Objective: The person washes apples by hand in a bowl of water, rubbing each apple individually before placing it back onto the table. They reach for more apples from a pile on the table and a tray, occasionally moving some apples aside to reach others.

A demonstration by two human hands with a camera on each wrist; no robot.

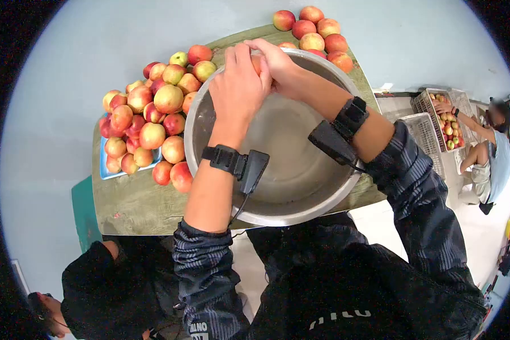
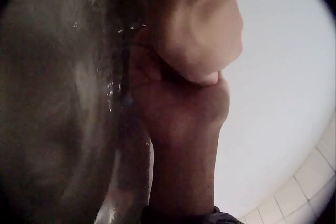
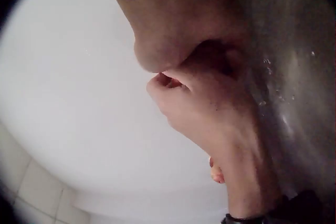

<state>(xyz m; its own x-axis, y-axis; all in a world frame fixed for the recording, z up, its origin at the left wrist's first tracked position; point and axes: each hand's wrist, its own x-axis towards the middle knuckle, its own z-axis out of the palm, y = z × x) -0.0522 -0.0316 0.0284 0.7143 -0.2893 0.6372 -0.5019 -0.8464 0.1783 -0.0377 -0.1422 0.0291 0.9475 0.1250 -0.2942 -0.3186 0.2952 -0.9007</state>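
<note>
Both hands are together over the far rim of a large metal basin (image 1: 283,209). Between them shows a small part of a reddish peach (image 1: 257,63). The left hand (image 1: 239,85) curls round the peach from the left, and the right hand (image 1: 280,67) wraps it from the right. In the left wrist view the left hand (image 2: 202,35) lies against the other hand's palm. The right wrist view shows the two hands pressed together, with the peach mostly hidden. Droplets dot the basin's metal wall in both wrist views.
Many peaches (image 1: 168,98) are heaped on a blue tray (image 1: 114,174) left of the basin. More peaches (image 1: 312,42) lie at the far right of the wooden table (image 1: 136,212). A person (image 1: 496,150) sits by fruit crates (image 1: 427,136) at right; another person (image 1: 119,283) is at lower left.
</note>
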